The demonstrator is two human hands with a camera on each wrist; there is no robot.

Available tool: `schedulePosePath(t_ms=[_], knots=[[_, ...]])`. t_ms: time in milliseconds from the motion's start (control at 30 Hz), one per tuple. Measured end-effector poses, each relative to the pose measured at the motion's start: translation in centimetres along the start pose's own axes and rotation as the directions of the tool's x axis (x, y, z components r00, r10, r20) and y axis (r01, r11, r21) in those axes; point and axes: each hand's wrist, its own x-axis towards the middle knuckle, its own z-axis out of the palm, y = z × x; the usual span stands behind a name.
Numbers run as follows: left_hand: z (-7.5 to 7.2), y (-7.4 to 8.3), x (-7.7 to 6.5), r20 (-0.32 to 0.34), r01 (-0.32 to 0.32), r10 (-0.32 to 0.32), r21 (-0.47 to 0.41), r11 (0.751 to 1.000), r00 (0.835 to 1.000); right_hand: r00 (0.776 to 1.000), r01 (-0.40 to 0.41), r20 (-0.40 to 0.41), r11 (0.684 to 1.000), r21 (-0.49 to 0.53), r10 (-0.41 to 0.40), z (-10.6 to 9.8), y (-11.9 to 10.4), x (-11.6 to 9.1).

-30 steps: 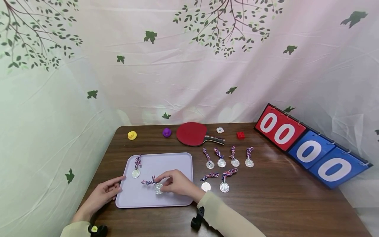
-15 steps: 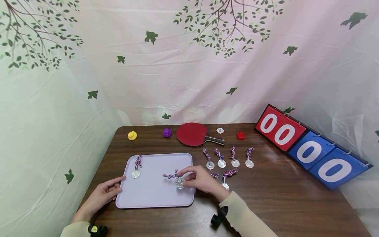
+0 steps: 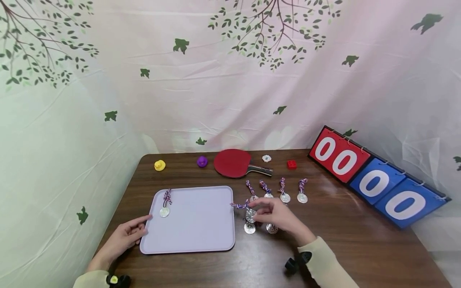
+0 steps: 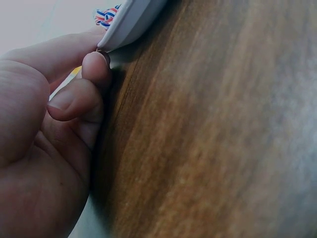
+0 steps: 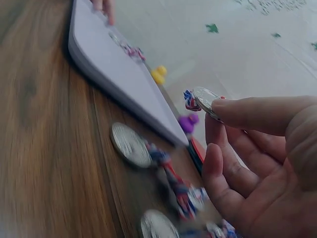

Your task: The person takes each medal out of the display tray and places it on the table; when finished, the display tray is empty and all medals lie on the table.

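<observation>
My right hand (image 3: 275,216) pinches a silver medal (image 3: 251,215) between thumb and fingers, just past the tray's right edge. Its red, white and blue knotted ribbon (image 3: 239,205) points left. In the right wrist view the held medal (image 5: 204,99) is seen nearly edge-on, raised off the table. Two medals, one of them this medal (image 3: 249,228), lie below the hand, partly covered. At the lilac tray's (image 3: 191,240) left edge, my left hand (image 3: 126,236) touches the rim with its fingertips. One medal (image 3: 164,211) lies on the tray at its upper left.
Behind the right hand lies a row of medals (image 3: 302,198). Farther back are a yellow duck (image 3: 160,165), a purple duck (image 3: 202,161), a red table tennis bat (image 3: 232,163), a white chip-like piece (image 3: 266,158) and a red brick (image 3: 291,164). A flip scoreboard (image 3: 378,180) stands at right.
My right hand has carried the pinched medal to the right, from over the tray to over the medals beside it. The left hand stays at the tray's edge.
</observation>
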Motion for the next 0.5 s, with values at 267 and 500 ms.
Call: schedulePosePath(t_ms=[267, 500], knots=[[0.0, 0.1, -0.1, 0.001, 0.002, -0.002, -0.007, 1.0, 1.0, 0.989, -0.097, -0.119, 0.991, -0.095, 0.086, -4.1, 0.9, -2.9], [0.0, 0.2, 0.0, 0.014, 0.013, -0.013, -0.005, 1.0, 1.0, 0.973, -0.185, -0.161, 0.978, -0.101, 0.168, -7.0, 2.0, -5.5]])
